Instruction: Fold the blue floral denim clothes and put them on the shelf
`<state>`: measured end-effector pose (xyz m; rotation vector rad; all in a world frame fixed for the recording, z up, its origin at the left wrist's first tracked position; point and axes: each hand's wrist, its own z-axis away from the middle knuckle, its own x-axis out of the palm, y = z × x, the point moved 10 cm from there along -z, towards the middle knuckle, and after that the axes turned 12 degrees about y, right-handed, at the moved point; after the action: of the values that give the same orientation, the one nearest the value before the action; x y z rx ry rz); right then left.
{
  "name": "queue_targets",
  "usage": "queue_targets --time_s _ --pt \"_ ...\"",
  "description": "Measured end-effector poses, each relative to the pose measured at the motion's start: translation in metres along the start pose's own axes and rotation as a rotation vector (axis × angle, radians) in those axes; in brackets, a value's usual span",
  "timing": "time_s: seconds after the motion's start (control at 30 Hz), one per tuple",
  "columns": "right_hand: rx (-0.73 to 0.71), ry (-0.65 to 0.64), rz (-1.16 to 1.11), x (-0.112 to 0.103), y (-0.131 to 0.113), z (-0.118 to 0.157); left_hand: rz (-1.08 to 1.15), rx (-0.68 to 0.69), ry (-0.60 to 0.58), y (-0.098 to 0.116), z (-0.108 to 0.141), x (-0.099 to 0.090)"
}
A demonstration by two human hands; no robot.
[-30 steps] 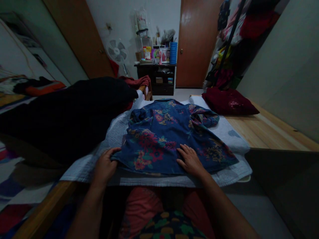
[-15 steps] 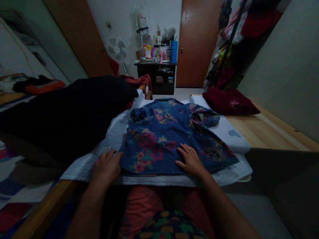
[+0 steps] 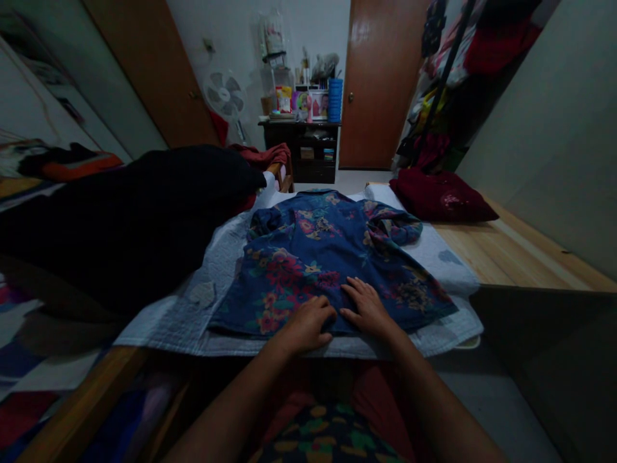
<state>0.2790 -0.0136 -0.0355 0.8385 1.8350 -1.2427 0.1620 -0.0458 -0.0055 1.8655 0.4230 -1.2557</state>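
Note:
A blue floral shirt (image 3: 332,244) lies spread on a white quilted cloth (image 3: 193,328), collar at the far end and hem toward me. On its lower middle rests my left hand (image 3: 308,321), fingers slightly bent and apart from the thumb, holding nothing. Just to the right, my right hand (image 3: 366,305) lies flat on the fabric with its fingers spread. Both sleeves are bunched and folded in at the sides. The shirt's lower left corner fans out over the cloth.
A dark heap of cloth (image 3: 125,225) covers the left side. Right of the quilted cloth, a folded maroon garment (image 3: 443,196) sits on a wooden board (image 3: 530,251). Farther back are a fan (image 3: 225,95), a dark cabinet (image 3: 277,138) and a wooden door (image 3: 373,96).
My left hand has moved right, from the shirt's lower left corner to its middle. That corner now reaches farther left. My right hand has stayed in place.

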Motion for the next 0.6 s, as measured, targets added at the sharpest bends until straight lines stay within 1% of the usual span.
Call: queue_targets --time_s 0.1,0.2,0.27,0.33,0.4,0.47,0.6 --pt "0.026 0.028 -0.187 -0.011 0.0 0.002 0.089 -0.034 0.006 -0.006 -0.004 -0.001" --pt "0.027 0.12 -0.346 -0.033 -0.007 0.007 0.219 -0.132 0.025 -0.023 -0.007 -0.003" --pt "-0.013 0.196 -0.346 -0.049 -0.017 0.014 0.315 -0.198 0.046 -0.035 -0.009 -0.002" --pt "-0.077 0.211 -0.278 -0.055 -0.029 0.022 0.397 -0.243 0.092 -0.045 -0.01 -0.003" --pt "-0.142 0.162 -0.184 -0.049 -0.042 0.031 0.449 -0.267 0.154 -0.053 -0.01 -0.007" --pt "-0.183 0.099 -0.094 -0.036 -0.049 0.039 0.485 -0.277 0.186 -0.057 -0.01 -0.01" --pt "-0.179 0.017 0.019 -0.013 -0.051 0.047 0.52 -0.267 0.124 -0.055 -0.006 -0.008"
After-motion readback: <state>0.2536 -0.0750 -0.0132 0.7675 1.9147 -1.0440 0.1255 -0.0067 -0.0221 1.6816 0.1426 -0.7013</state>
